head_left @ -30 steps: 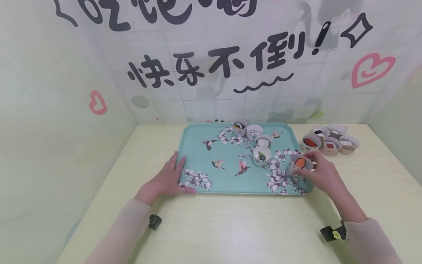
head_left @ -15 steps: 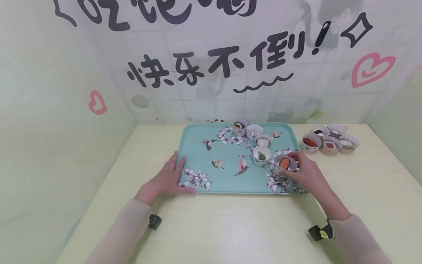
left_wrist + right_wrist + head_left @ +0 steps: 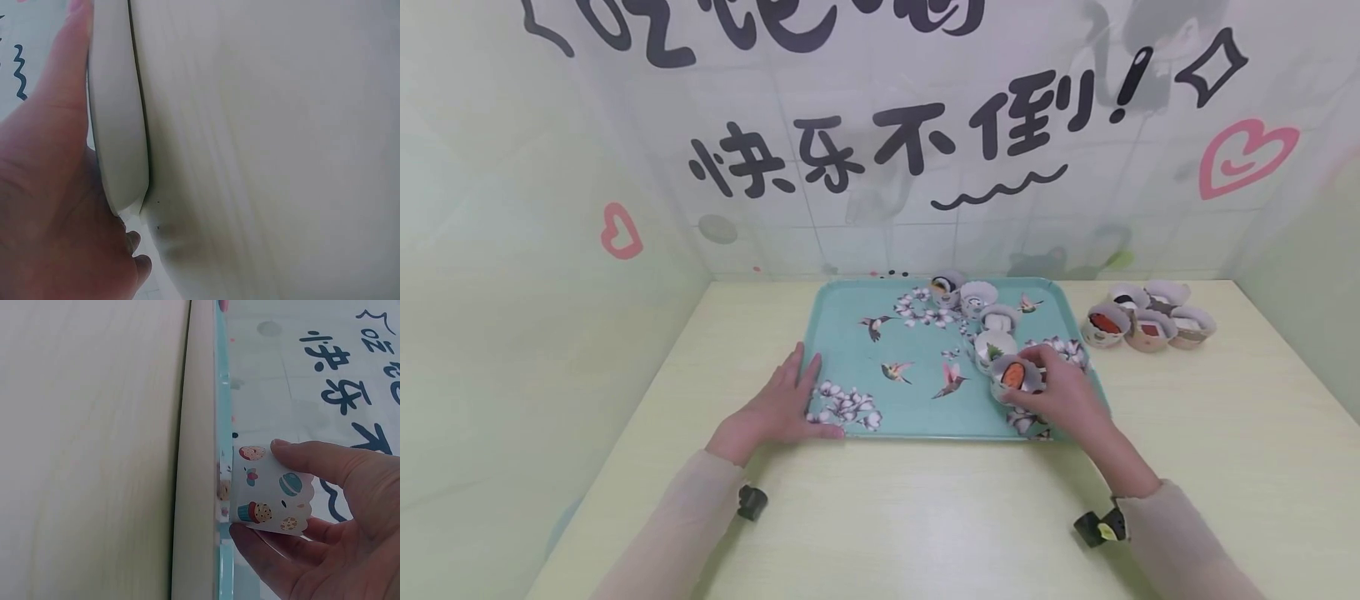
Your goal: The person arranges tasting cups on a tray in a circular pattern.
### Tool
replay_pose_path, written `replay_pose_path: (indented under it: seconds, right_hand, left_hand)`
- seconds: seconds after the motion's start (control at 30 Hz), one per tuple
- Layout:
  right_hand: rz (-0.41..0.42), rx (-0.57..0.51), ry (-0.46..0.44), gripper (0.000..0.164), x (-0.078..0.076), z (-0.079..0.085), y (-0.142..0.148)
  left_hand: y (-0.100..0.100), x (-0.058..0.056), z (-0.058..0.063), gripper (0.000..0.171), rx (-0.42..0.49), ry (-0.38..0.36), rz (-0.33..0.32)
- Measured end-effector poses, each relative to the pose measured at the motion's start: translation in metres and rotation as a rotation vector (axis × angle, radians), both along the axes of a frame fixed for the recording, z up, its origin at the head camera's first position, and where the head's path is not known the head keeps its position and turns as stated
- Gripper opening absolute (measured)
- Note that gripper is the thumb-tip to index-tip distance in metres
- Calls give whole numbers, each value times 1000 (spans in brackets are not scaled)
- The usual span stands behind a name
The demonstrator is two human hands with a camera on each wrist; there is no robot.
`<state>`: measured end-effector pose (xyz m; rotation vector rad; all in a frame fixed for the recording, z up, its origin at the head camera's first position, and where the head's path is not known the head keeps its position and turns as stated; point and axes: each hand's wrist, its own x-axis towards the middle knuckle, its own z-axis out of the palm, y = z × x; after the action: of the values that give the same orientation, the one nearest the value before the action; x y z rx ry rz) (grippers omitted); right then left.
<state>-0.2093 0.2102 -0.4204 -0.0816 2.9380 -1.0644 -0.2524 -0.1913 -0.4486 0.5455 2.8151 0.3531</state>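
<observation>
My right hand [image 3: 1071, 400] pinches a paper cupcake cup [image 3: 1006, 392] holding an orange piece, over the right half of the turquoise tray [image 3: 925, 417]. Thumb and fingers sit on opposite sides of the cup, whose printed cupcake and macaron wall shows upright in the right wrist view. Close behind it stands a white cup [image 3: 991, 360] with something green inside; the two overlap in the head view. My left hand [image 3: 775, 408] rests at the tray's left front corner, fingers extended along the edge. In the left wrist view, my left hand [image 3: 44, 169] lies against the tray rim [image 3: 119, 125].
More cups line the tray toward the back: one with white pieces [image 3: 998, 320], a pale one [image 3: 978, 298] and one with dark and yellow contents [image 3: 946, 289]. Several filled cups, including one with red contents [image 3: 1105, 323], cluster on the table [image 3: 1210, 417] right of the tray.
My right hand has carried the cupcake cup leftward over the tray, from its right edge to just in front of the cup with green contents. My left hand has stayed in place.
</observation>
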Motion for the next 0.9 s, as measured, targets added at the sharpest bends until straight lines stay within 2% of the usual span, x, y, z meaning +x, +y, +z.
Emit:
replay_pose_path:
  seconds: [0.57, 0.77, 0.9]
  right_hand:
    - [63, -44, 17, 56, -2, -7, -31]
    - [84, -8, 13, 59, -3, -13, -38]
    - [67, 23, 36, 59, -2, -12, -43]
  left_hand:
    - [0, 0, 0, 131, -14, -3, 8]
    - [0, 0, -1, 131, -8, 0, 0]
    - [-1, 0, -1, 131, -12, 2, 5]
